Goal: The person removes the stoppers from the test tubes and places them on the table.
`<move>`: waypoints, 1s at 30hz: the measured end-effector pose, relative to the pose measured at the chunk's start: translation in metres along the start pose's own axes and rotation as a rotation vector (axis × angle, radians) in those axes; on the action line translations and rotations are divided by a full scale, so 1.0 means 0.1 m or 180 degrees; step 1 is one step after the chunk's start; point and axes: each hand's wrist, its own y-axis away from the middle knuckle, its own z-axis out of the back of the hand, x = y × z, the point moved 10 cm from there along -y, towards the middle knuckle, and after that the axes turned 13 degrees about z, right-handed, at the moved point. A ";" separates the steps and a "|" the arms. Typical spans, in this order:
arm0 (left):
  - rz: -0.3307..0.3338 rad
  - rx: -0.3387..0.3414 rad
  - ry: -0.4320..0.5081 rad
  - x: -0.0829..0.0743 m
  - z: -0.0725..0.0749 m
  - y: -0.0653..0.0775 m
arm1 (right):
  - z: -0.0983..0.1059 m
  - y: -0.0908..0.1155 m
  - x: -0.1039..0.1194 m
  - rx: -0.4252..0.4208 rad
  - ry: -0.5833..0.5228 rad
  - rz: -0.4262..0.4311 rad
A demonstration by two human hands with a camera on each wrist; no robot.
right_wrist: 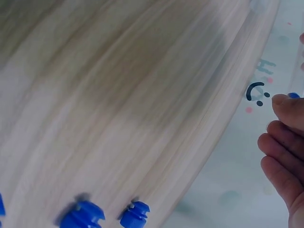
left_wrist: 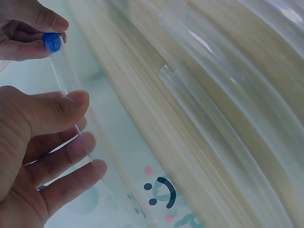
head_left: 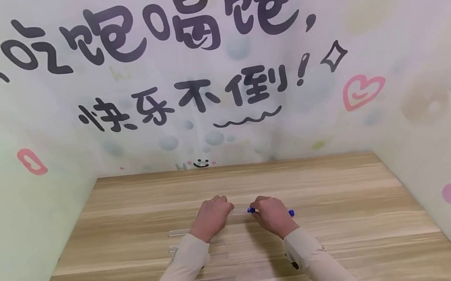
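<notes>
Above the table my left hand (head_left: pixel 211 218) holds a clear test tube (left_wrist: pixel 71 78) between thumb and fingers, with the tube slanting across the palm in the left wrist view. At the tube's upper end sits a blue cap (left_wrist: pixel 52 42), which my right hand (head_left: pixel 273 214) pinches between thumb and fingertips. In the right wrist view only a bit of that cap shows behind the thumb. More clear tubes (left_wrist: pixel 228 71) lie on the table near my left hand. Loose blue caps (right_wrist: pixel 135 214) stand on the wood by my right hand.
The wood-grain table (head_left: pixel 130 211) meets a pale printed wall cloth (head_left: pixel 225 140) at its back edge. Further cloth hangs along the left and right sides. Another blue cap (head_left: pixel 291 213) shows just right of my right hand.
</notes>
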 end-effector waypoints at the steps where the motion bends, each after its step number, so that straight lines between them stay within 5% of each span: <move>1: 0.0001 0.0007 0.0004 0.00 0.00 0.00 | 0.00 0.00 0.00 0.0010 0.0005 0.0014; 22: -0.0026 0.0003 -0.0017 -0.01 0.04 -0.03 | 0.06 -0.02 0.08 0.0009 0.0167 0.0243; 30: 0.0037 -0.0052 -0.0056 0.01 0.05 -0.03 | 0.06 0.01 0.01 -0.0018 0.0057 -0.0057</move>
